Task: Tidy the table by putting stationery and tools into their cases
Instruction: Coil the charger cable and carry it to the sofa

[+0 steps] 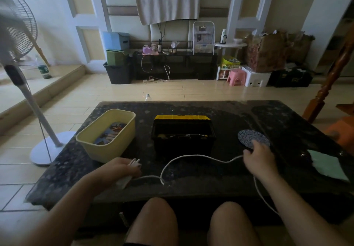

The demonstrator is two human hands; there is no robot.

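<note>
A white cable [191,156] snakes across the dark stone table [287,123] in front of me. My left hand [122,168] is closed on one end of it, where a few folded loops bunch together. My right hand [258,158] pinches the cable farther along, and the rest trails off the table's near edge past my right arm. Behind the cable stands an open black toolbox [183,138] with a yellow lid edge and tools dimly visible inside. To its left sits a pale yellow bin [107,150] holding a colourful flat case.
A round blue-and-white patterned disc [249,137] lies just beyond my right hand. A pale green cloth [325,166] lies at the table's right edge. A white pedestal fan [34,111] stands on the floor to the left. My knees are under the near edge.
</note>
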